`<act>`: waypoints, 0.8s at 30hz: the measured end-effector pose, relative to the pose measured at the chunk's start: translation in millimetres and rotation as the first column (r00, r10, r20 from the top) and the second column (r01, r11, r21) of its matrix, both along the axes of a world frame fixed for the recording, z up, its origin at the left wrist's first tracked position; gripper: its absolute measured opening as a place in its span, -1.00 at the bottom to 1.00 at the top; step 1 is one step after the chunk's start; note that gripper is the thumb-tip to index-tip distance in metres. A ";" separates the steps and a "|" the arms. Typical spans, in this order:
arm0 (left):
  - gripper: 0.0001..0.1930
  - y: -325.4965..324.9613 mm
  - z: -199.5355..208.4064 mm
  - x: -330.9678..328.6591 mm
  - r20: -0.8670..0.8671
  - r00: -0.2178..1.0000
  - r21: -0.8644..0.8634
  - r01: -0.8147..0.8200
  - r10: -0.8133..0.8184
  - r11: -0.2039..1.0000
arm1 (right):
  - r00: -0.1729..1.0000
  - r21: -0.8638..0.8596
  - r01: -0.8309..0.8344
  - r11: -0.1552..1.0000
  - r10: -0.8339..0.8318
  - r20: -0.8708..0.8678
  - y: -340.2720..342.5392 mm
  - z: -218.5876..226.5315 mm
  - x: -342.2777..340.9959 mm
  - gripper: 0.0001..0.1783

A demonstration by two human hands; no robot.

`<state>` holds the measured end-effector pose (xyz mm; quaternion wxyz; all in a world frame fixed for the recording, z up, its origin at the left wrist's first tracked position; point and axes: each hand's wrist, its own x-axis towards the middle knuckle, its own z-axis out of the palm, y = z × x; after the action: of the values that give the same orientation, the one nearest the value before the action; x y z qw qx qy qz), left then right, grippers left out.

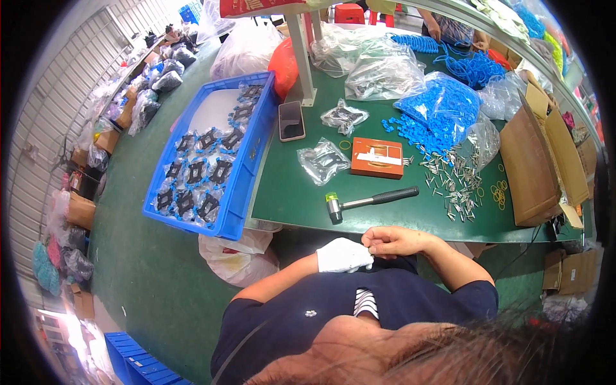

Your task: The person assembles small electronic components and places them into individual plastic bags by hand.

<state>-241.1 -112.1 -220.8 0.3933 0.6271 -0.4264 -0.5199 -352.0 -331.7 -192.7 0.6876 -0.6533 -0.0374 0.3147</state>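
My left hand (343, 255), in a white glove, is closed with its fingertips against my right hand, just off the table's near edge. My bare right hand (399, 242) has its thumb and fingers pinched together at the glove's fingertips; anything between the two hands is too small to make out. Just beyond them lies a mallet (372, 200) with a black handle and a head with one yellow-green and one black face. Behind it are a flat orange-brown box (377, 168) and two clear bags (323, 160) (344, 117) with black parts inside.
Left stands a blue crate (224, 228) of bagged black-and-blue parts; beside it lies a phone (292, 122). Right are loose metal pins (452, 186), blue pieces (443, 106), rubber bands (498, 194) and an open carton (529, 167). Across the table, another person's hands (434, 29) handle blue cord (471, 67).
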 end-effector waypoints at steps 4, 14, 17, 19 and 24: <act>-0.72 1.8 -14.4 3.8 -0.064 0.998 -0.005 0.015 -0.015 1.000 | 0.997 0.151 0.019 0.988 -0.007 -0.083 -2.1 -8.5 0.8 -0.85; -0.76 -3.9 -18.7 2.7 0.143 0.984 -0.065 0.114 -0.104 0.991 | 0.982 0.000 -0.131 0.991 0.130 0.139 -5.4 10.1 23.6 -0.82; -0.73 -0.2 -24.1 -2.6 0.060 0.998 -0.114 -0.009 0.016 0.993 | 0.960 -0.033 -0.199 0.979 0.202 0.195 -0.7 17.2 28.2 -0.81; -0.73 2.3 -33.2 -0.7 0.049 0.999 -0.234 -0.009 0.021 0.972 | 0.963 -0.049 -0.205 0.978 0.210 0.168 0.9 20.1 29.9 -0.83; -0.73 1.2 -20.7 1.3 0.093 0.995 -0.165 0.043 -0.028 0.985 | 0.987 -0.099 -0.158 0.982 0.160 0.016 2.3 19.8 26.9 -0.77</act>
<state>-239.8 -110.9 -241.5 0.4153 0.6073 -0.4968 -0.4603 -325.1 -329.4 -172.9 0.6269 -0.6848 -0.0821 0.3623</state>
